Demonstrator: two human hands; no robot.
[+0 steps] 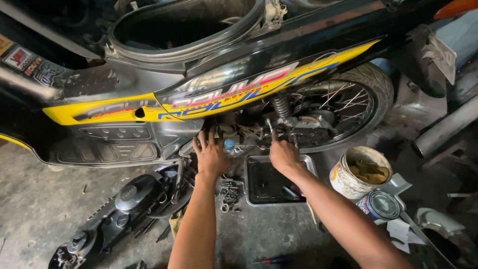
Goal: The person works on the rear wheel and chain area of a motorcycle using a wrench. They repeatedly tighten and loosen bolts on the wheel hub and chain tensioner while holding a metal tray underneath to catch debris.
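A black and yellow motorcycle (239,89) stands in front of me with its seat off and its side engine cover removed. My left hand (210,155) rests with spread fingers against the underside of the engine area, next to a small bottle with a blue cap (228,145). My right hand (283,153) is closed on a thin metal tool (270,127) that points up into the engine parts near the rear shock spring (281,105). The tool's tip is hidden among the parts.
A metal tray of dark oil (254,179) sits on the concrete floor under my hands. Loose bolts (229,193) lie beside it. A black engine cover (119,204) lies at the left. A dirty white bucket (359,172) and a small tin (381,205) stand at the right, near the rear wheel (366,99).
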